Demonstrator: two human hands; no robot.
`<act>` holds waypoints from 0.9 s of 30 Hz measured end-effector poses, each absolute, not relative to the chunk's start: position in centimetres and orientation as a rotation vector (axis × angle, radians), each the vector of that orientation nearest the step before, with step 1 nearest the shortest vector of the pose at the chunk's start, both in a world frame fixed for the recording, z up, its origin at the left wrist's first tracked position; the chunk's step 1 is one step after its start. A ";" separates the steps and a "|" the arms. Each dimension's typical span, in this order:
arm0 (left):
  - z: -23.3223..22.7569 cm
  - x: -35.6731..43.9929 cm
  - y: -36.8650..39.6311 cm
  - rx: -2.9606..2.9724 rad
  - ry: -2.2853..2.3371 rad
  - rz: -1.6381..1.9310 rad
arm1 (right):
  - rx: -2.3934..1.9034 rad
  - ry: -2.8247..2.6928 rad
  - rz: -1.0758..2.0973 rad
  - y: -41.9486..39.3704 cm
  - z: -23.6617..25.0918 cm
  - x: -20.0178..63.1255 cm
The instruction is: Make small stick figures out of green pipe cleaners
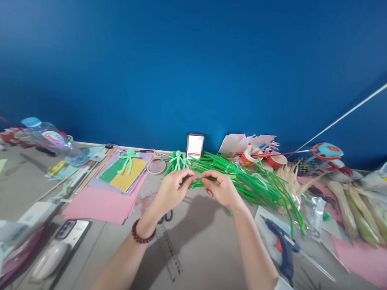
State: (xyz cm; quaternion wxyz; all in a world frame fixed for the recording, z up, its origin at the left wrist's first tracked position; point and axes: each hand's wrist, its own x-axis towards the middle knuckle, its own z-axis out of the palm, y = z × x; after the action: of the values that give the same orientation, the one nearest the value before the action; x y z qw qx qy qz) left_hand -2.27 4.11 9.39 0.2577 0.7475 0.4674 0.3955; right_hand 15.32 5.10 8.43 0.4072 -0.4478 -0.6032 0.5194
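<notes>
Right now, I'm looking at two bare hands meeting over a grey tabletop [201, 260], set against a broad, deep blue wall [199, 66]. The left hand [173, 191], with a bracelet of dark red round beads [143, 232] at its wrist, has its thumb and forefinger pinched together. The right hand [222, 190] faces it in a matching pinch, fingertips just apart from the left's. Between them is a thin, bright green strip [198, 180], gripped by both as far as I can see; it is small, and the fingers cover much of it, so I can't make out its full shape.

Right behind and to the right of the hands lies a loose sheaf of long, bright green flexible stems [257, 185], spreading over the table. A small pale green figure with thin limbs [178, 160] stands or leans just beyond the left hand, near an upright pale screen with a dark edge [195, 145]. Another pale green figure of the same sort [128, 161] lies to the left on green and yellow sheets [130, 176], with pink paper [99, 204] below them.

Nearer the person, a clear, marked ruler [170, 251] lies between the forearms, close to a pair of black scissor handles [167, 215]. Beside the right forearm rests a dark blue glue gun with a red trigger [283, 250].
</notes>
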 end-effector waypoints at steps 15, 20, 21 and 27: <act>9.3 -2.3 4.0 2.166 1.312 1.049 | -1.106 -1.675 0.995 4.9 8.4 14.9; 8.2 -1.9 4.1 2.409 1.399 1.242 | -1.158 -1.581 1.057 4.8 8.3 14.8; 8.1 -1.8 4.1 2.467 1.402 1.288 | -1.164 -1.558 1.081 4.8 8.3 14.7; 7.2 -1.8 4.6 2.647 1.261 1.470 | -1.174 -1.377 1.265 4.7 8.5 14.3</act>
State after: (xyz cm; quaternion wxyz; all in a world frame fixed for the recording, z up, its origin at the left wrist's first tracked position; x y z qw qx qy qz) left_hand -1.78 4.56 7.23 -0.0692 0.8051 0.3837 0.4471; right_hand 14.33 4.67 8.54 0.4502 -0.4748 -0.5569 0.5117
